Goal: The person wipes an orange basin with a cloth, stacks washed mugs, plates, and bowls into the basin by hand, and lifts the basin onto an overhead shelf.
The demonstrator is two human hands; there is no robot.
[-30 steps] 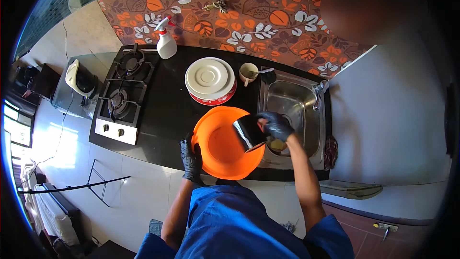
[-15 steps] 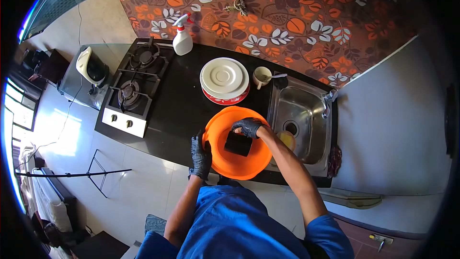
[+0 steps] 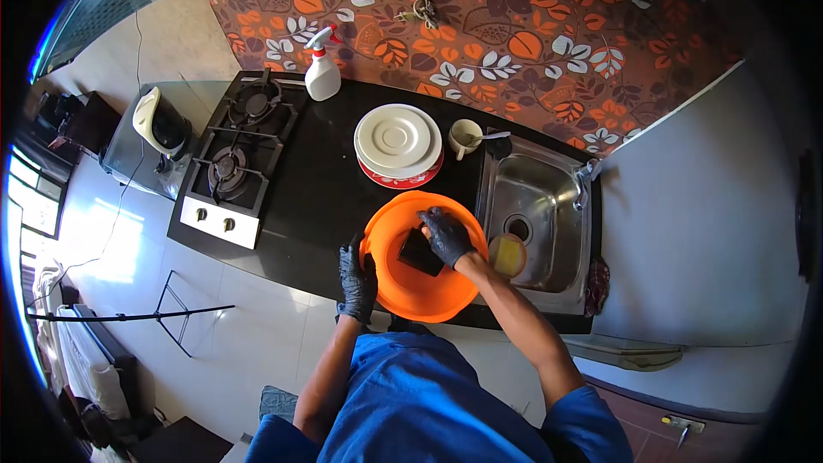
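An orange basin (image 3: 399,298) stands on the front of the black counter, close to my body. Against its left rim is my left hand (image 3: 357,279), in a black glove, closed on the edge with the fingers partly hidden. Inside the basin, my gloved right hand (image 3: 446,237) is closed over a black, square-edged object (image 3: 420,253); the hand covers part of it, and its exact kind does not show. Just behind the basin sits a stack of white plates (image 3: 396,137) on a red-patterned one.
At the right is a steel sink (image 3: 549,257) with a yellow sponge (image 3: 507,255) on a round dish. A mug (image 3: 465,137) with a spoon stands behind the basin. Farther left are a spray bottle (image 3: 322,77) and a gas stove (image 3: 227,170).
My right hand has shifted slightly down and right over the black object, which has turned and is more covered. My left hand stays at the basin's rim.
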